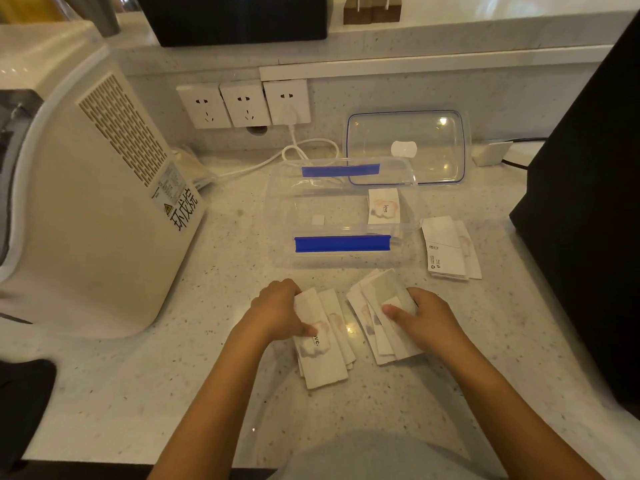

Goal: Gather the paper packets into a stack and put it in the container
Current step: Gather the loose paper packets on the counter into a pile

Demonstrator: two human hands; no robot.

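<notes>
White paper packets lie in three groups on the speckled counter. My left hand (280,311) grips the left bunch of packets (323,355), thumb on top. The fanned middle bunch (379,306) is held by my right hand (420,318). A third small pile (448,247) rests untouched at the right of the container. The clear plastic container (341,213) with blue clips stands open just beyond my hands, with one packet (383,206) printed "love" inside at its right end.
The clear lid (405,147) leans against the back wall behind the container. A large cream appliance (93,188) fills the left side. A black box (585,161) stands at the right. White cables (294,154) run from the wall sockets (244,103).
</notes>
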